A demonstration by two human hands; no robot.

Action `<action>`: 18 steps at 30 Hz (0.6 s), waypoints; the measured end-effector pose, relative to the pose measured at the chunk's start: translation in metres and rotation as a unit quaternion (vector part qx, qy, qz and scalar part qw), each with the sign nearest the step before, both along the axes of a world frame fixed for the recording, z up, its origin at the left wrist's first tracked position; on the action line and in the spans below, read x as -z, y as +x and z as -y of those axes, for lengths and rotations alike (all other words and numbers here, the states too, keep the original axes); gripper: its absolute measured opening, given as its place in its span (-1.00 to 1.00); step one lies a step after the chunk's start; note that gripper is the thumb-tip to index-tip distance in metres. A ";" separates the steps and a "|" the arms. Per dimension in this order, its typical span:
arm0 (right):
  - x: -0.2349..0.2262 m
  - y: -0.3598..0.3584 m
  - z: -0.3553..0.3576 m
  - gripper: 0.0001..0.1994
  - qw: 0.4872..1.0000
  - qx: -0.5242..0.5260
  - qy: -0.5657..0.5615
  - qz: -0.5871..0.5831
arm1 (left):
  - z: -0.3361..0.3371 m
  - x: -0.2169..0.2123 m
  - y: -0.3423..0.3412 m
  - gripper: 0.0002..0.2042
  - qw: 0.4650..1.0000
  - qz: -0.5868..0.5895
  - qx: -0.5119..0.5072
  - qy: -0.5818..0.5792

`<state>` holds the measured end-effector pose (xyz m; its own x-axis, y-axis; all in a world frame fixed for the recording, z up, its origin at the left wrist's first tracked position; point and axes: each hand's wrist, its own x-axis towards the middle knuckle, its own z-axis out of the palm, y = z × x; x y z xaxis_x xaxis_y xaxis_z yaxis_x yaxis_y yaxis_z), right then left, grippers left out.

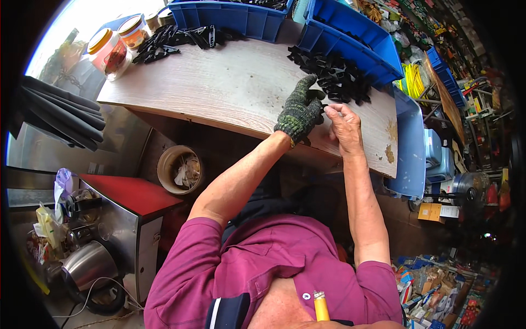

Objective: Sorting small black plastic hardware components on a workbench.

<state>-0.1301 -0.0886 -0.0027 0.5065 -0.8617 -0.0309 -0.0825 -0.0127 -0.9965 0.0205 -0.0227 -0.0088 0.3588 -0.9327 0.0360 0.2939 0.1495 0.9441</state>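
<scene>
**One small black piece (pixel 324 108) pinched above the tabletop (pixel 235 77)**

Through the head camera I see the person's two hands close together over the right part of the tabletop, near its front edge. My view of the right hand (pixel 346 130), which is bare, shows thumb and forefinger brought nearly together on the small black piece, just beside the glove. The left hand (pixel 298 114) wears a dark green and black knitted glove; one of its fingers stretches out toward a heap of black parts (pixel 342 77), while the others are bent. I cannot tell whether those gloved fingers also grip the piece.

That heap lies just beyond both hands, along the near side of a blue bin (pixel 335 45). Farther left, I see a second blue bin (pixel 227 22) at the far edge, with another cluster of black parts (pixel 175 41) in front of it. Two lidded jars (pixel 109 59) stand beside that cluster, at the tabletop's left end.

Below, I make out a round bucket (pixel 164 171) with pale scraps inside, and a red-topped cabinet (pixel 131 192) near it. A pale blue tub (pixel 410 145) sits against the tabletop's right side.
</scene>
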 end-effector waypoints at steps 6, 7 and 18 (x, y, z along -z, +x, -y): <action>-0.013 0.010 -0.008 -0.61 0.999 -0.038 0.008 -0.019 | -0.005 -0.001 0.009 -0.36 0.993 -0.103 0.043 -0.045; -0.013 0.011 -0.009 -0.61 0.999 -0.039 0.008 -0.020 | -0.006 -0.002 0.010 -0.35 0.991 -0.115 0.056 -0.049; -0.009 0.016 -0.025 -0.71 0.994 0.061 0.056 0.066 | 0.029 -0.019 0.157 -0.63 0.651 0.698 -0.295 -0.040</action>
